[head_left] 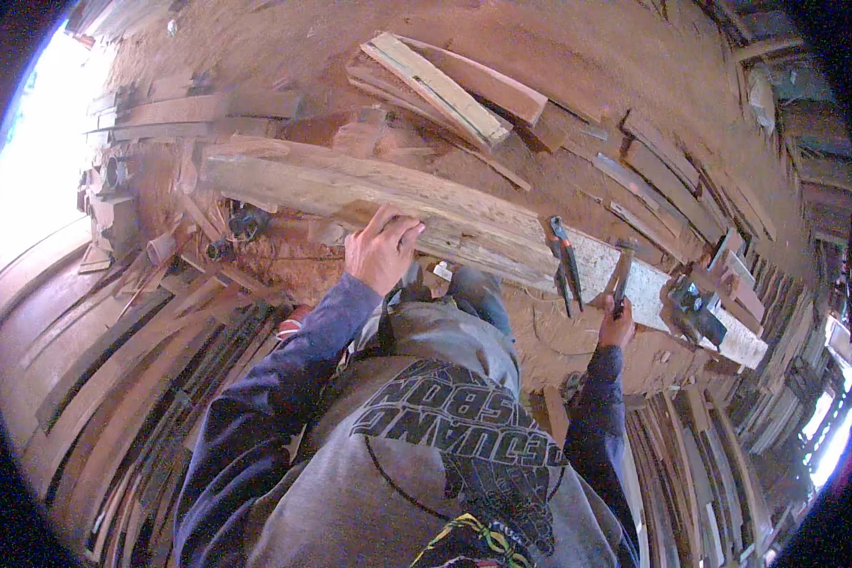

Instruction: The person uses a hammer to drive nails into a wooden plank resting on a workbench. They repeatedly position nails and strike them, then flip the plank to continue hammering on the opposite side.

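A long, rough wooden beam (483, 213) lies crosswise in front of me. My left hand (383, 251) rests on its near side, with bent fingers somewhat apart and nothing visible in them. At the right, my right hand (617, 327) is closed around the dark handle of what looks like a hammer (621, 275), held upright over a pale, speckled board (653, 289). Left of it, pincers (564, 260) with dark handles lie across the end of the beam. A dark power tool (696, 308) sits on the pale board, to the right of my right hand.
Cut timber blocks (440, 85) lie on the brown ground beyond the beam. Stacked planks (142, 388) fill the lower left, and more planks (691, 464) stand at the lower right. A dark round object (248, 222) lies near the beam's left end.
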The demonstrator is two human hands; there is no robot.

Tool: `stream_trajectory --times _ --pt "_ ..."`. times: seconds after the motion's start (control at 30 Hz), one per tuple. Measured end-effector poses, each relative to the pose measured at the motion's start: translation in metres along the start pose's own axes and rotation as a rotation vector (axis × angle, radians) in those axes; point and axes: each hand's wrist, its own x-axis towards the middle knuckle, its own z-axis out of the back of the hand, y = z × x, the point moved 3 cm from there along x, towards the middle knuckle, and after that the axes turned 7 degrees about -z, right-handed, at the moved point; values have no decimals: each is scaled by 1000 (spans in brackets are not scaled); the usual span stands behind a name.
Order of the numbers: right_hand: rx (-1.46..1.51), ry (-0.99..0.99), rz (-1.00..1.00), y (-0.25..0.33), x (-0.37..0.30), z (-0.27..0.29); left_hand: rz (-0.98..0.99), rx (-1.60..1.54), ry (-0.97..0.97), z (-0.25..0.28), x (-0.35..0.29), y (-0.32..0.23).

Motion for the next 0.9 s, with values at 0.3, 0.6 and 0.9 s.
stream_trajectory --times 0.3,0.6,0.9 --pt "-75 -92 113 -31 -5 -12 54 188 218 5 11 -14" --pt "-193 -19 249 -81 -18 2 -53 275 161 8 6 8" --pt "-245 226 419 36 -17 -10 58 72 43 24 23 -9"
